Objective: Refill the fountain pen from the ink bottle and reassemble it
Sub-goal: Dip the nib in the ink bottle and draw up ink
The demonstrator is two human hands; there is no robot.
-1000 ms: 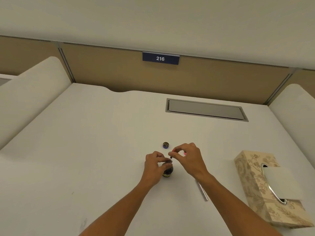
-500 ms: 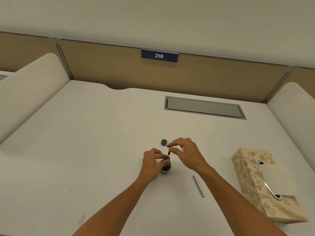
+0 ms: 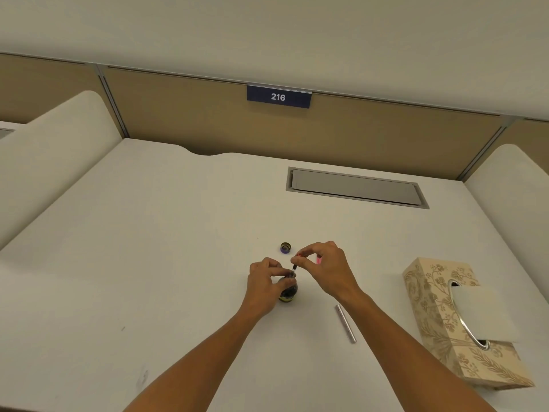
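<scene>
blue sign (image 3: 278,97) on partition reads "216".

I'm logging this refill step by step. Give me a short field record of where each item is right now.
left hand: grips ink bottle, upright on desk
right hand: pinches pen section, tip down above bottle mouth
bottle cap: on desk, behind bottle
silver barrel: lying on desk, right of bottle
tissue box: far right
</scene>
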